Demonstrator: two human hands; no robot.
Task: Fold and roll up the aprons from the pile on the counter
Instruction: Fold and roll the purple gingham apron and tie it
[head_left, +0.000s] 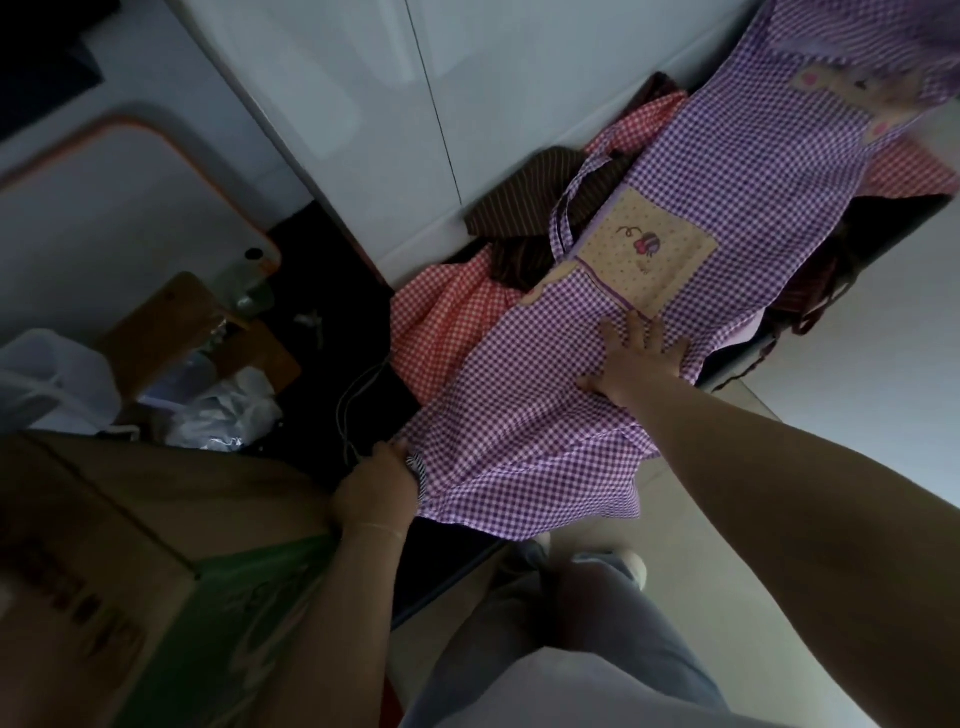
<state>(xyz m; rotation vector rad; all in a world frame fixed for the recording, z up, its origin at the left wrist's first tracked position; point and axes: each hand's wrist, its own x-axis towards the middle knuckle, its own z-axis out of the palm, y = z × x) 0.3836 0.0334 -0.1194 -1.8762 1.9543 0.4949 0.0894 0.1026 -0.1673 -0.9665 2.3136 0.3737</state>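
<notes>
A purple checked apron (675, 260) lies spread along the dark counter (332, 332), covering most of the pile beneath it. The right hand (636, 358) rests flat on the apron just below its beige pocket (647, 249), fingers straight and spread, holding nothing. The left hand (376, 488) is at the apron's near corner, fingers curled round the cloth edge and gripping it. Under the apron, toward the wall, a red checked apron (447, 312) shows on the side away from the right hand, and a brown striped apron (530, 208) lies bunched beside the pocket. A thin purple strap (563, 218) loops out from the apron over the brown one. Beyond the left hand, farther from the apron, stand a cardboard box (104, 519), a crumpled plastic bag (228, 410) and a wooden board (182, 322).
</notes>
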